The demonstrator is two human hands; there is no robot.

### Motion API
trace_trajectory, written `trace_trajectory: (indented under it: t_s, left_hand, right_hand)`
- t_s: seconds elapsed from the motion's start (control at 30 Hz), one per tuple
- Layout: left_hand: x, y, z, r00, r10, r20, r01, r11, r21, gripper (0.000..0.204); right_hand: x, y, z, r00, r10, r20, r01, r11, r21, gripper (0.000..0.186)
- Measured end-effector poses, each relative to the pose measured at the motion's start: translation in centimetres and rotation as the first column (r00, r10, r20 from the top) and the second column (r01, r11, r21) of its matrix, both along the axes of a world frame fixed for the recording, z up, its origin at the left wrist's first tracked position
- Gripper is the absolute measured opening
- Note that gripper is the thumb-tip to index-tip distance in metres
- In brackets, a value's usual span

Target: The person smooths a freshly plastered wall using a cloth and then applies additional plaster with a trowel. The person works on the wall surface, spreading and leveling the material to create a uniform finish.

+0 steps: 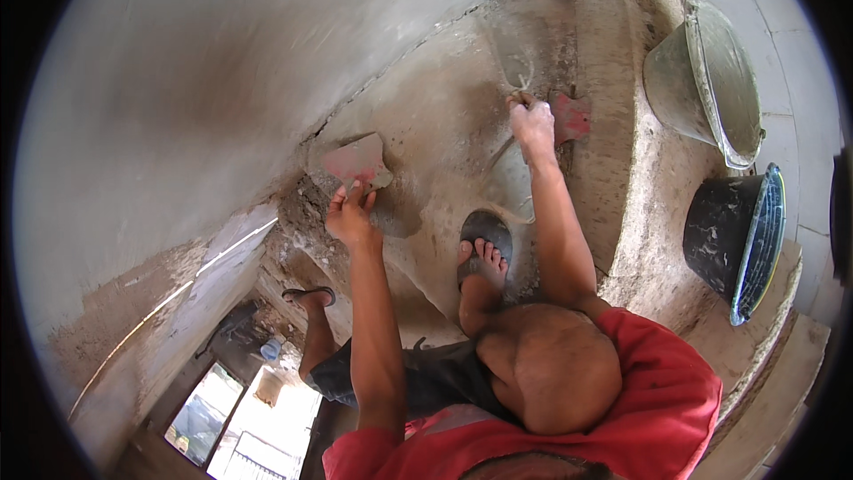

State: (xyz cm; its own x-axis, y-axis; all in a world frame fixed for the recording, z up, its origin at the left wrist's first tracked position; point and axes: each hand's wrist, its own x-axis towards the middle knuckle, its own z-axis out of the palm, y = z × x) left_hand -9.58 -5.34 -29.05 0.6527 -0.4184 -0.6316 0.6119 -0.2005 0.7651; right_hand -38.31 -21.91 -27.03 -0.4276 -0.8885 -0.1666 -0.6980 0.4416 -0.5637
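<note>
The fingers of my left hand [353, 215] are closed on a broad scraper with a flat grey and reddish blade [357, 160], against the plaster near the foot of the wall. Further right, my right hand [533, 127] is closed over the middle of a long grey plastering trowel [514, 180]. Its blade lies along the plastered surface [426, 124], showing on both sides of the hand. Just right of that hand is a reddish flat plate [571, 117]; whether it touches the hand I cannot tell.
A smeared grey wall [195, 80] rises at the left. To the right stand a grey bucket [671, 80] and a black bucket [724, 222], beside rough step edges [662, 187]. My sandalled foot [484, 253] rests between my arms. Down at the lower left is a bright window [204, 413].
</note>
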Motion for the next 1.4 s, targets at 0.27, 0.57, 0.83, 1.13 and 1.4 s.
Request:
trace_trajectory:
  t_s: [0.27, 0.57, 0.83, 1.13, 1.4]
  left_hand:
    - [0.5, 1.2, -0.1, 0.999, -0.033, 0.011, 0.033, 0.999, 0.004, 0.017]
    - [-0.5, 0.8, 0.5, 0.999, -0.027, -0.017, 0.026, 0.999, -0.034, 0.016]
    - [0.1, 1.6, 1.1, 1.0, 0.005, 0.013, -0.005, 1.0, -0.008, 0.018]
    - [-0.7, 1.4, 0.4, 0.999, -0.048, 0.009, 0.048, 0.998, -0.032, 0.016]
    - [-0.4, 1.8, 0.9, 0.999, -0.054, 0.003, 0.054, 0.998, -0.017, 0.017]
  right_hand:
    - [-3.7, -5.7, 2.3, 0.714, -0.254, 0.652, 0.195, 0.967, 0.163, 0.026]
    - [0.9, -6.5, 2.1, 0.881, 0.021, 0.472, -0.091, 0.988, 0.125, 0.037]
    - [-4.1, -12.1, 1.8, 0.976, 0.16, 0.148, -0.16, 0.987, -0.009, 0.044]
    - [-1.3, -9.8, 1.5, 0.959, 0.193, 0.207, -0.217, 0.971, 0.099, 0.048]
    - [-3.8, -13.8, 2.9, 0.965, 0.234, 0.117, -0.24, 0.97, 0.044, 0.05]
